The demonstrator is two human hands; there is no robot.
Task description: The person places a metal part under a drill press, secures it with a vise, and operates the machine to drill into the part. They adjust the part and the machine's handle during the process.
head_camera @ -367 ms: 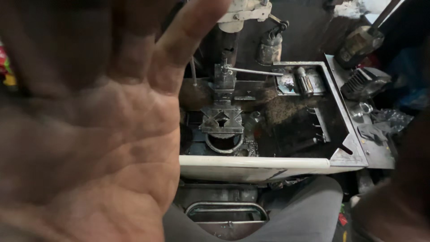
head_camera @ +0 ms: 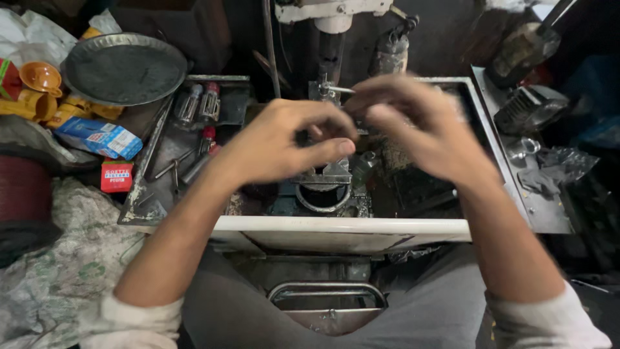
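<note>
Hands meet over the middle of a grimy drill-press bench as you sit at its white front edge [head_camera: 342, 227]. Your left hand [head_camera: 284, 143] hovers above the metal vise [head_camera: 326, 173], fingers curled inward and thumb pressed toward them, though whether they pinch anything cannot be told from this angle. Your right hand [head_camera: 413, 126] is blurred, its fingers bent and loosely gathered near the left hand's fingertips, just in front of the drill column [head_camera: 332, 39]; what it grips, if anything, is not clear. Below the vise sits a metal ring [head_camera: 321, 200] amid dark swarf. To your left, a shallow tray [head_camera: 145, 194] holds small metal cylinders [head_camera: 199, 102] and loose tools, and beyond it lie a round grey metal plate [head_camera: 123, 68], an orange funnel [head_camera: 40, 76], a blue-and-white carton [head_camera: 98, 137] and a small red box [head_camera: 116, 176]. To your right, a dark motor housing [head_camera: 529, 106] rests on the side shelf. White cuffs show at both your wrists.
</note>
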